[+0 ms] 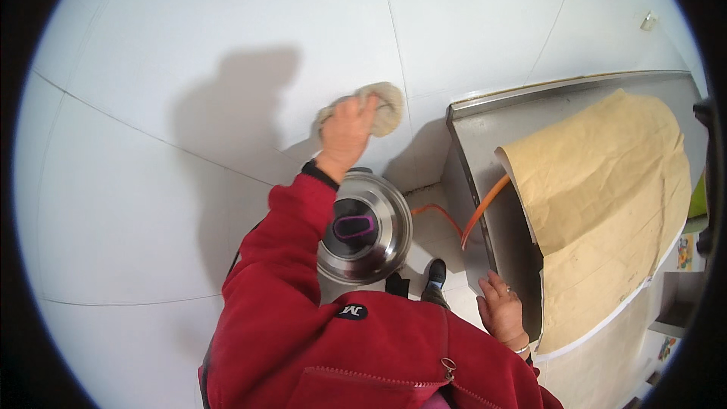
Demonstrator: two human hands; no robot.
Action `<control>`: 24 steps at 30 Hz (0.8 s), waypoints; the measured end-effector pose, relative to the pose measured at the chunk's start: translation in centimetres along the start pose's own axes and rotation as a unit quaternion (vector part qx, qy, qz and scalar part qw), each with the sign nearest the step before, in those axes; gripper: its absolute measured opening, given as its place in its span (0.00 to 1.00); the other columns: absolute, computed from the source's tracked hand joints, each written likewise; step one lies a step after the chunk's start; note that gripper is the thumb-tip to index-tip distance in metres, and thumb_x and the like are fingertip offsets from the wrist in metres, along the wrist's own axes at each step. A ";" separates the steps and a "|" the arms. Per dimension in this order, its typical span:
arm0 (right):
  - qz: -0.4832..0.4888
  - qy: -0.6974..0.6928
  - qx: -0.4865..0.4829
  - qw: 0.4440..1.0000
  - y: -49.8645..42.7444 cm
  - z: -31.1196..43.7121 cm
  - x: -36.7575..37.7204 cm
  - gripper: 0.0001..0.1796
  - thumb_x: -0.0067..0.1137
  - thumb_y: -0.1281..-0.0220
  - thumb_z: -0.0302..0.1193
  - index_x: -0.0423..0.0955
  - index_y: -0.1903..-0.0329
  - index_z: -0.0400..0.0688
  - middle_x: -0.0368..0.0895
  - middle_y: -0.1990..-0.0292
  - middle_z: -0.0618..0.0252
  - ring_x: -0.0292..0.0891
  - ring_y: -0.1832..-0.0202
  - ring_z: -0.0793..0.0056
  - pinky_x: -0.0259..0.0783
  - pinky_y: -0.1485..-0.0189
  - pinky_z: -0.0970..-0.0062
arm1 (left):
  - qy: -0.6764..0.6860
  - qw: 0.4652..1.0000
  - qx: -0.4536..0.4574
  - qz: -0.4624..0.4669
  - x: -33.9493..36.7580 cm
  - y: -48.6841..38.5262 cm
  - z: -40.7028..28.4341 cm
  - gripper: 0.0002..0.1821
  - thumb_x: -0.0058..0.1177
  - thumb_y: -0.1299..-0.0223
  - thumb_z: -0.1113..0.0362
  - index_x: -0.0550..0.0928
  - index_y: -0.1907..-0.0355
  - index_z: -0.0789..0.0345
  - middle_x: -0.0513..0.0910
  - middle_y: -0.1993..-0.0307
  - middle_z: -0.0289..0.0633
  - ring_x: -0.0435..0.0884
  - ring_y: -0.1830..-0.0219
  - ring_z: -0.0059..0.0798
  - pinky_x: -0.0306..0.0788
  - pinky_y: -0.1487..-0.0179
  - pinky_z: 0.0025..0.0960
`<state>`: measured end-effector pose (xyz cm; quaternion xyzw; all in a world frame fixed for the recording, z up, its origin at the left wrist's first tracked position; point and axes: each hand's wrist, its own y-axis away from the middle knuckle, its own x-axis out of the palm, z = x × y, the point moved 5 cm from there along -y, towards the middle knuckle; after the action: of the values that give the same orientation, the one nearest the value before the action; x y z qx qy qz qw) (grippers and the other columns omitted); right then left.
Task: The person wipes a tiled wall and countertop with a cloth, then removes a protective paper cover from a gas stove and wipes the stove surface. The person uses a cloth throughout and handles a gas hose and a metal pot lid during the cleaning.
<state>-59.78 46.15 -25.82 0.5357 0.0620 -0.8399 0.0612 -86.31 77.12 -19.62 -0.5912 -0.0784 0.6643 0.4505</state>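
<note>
My left hand [347,130] presses a crumpled beige-grey cloth [388,109] flat against the white tiled wall [341,23]. Under that forearm stands a round stainless steel pot with a shiny lid [392,227], whose dark centre carries a black handle with purple trim [353,227]. Down at the right, my right hand [502,307] holds nothing, its fingers a little apart. It is at the front edge of a stainless steel counter [483,119]; whether it rests on the metal I cannot tell. A ring and a bracelet are on this hand and wrist.
A creased sheet of brown paper [602,199] covers much of the counter. An orange hose [483,210] runs from beneath it over the counter's side towards the pot. My shoe [435,272] is on the tiled floor [448,261]. A small fitting [648,21] sits on the wall, upper right.
</note>
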 end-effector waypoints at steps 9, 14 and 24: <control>0.006 -0.025 0.091 0.996 2.8 -2.7 0.5 0.22 0.62 0.50 0.28 0.72 0.49 0.45 0.73 0.46 0.53 0.75 0.54 0.52 0.73 0.53 0.61 | 0.086 0.971 0.151 0.162 14.3 1.6 -11.5 0.22 0.48 0.48 0.68 0.75 0.47 0.65 0.72 0.61 0.40 0.73 0.59 0.35 0.75 0.68 0.32; -0.009 -0.032 0.112 0.993 4.5 -3.1 0.4 0.22 0.62 0.51 0.27 0.73 0.50 0.45 0.73 0.46 0.53 0.75 0.54 0.52 0.73 0.53 0.61 | 0.231 0.906 -0.035 0.353 19.5 4.2 -14.4 0.12 0.48 0.44 0.65 0.79 0.57 0.63 0.73 0.54 0.46 0.75 0.54 0.46 0.75 0.59 0.46; -0.046 -0.001 0.044 0.998 3.8 -1.3 -1.9 0.22 0.63 0.51 0.29 0.73 0.50 0.45 0.74 0.47 0.53 0.77 0.59 0.54 0.74 0.58 0.62 | 0.199 0.907 -0.008 0.372 7.4 2.0 -11.2 0.23 0.56 0.54 0.69 0.75 0.50 0.58 0.72 0.53 0.47 0.75 0.52 0.47 0.73 0.54 0.44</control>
<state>-57.15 42.73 -24.75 0.5333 0.0492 -0.8445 -0.0013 -76.95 76.24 -29.43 -0.7009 0.2330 0.6518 0.1718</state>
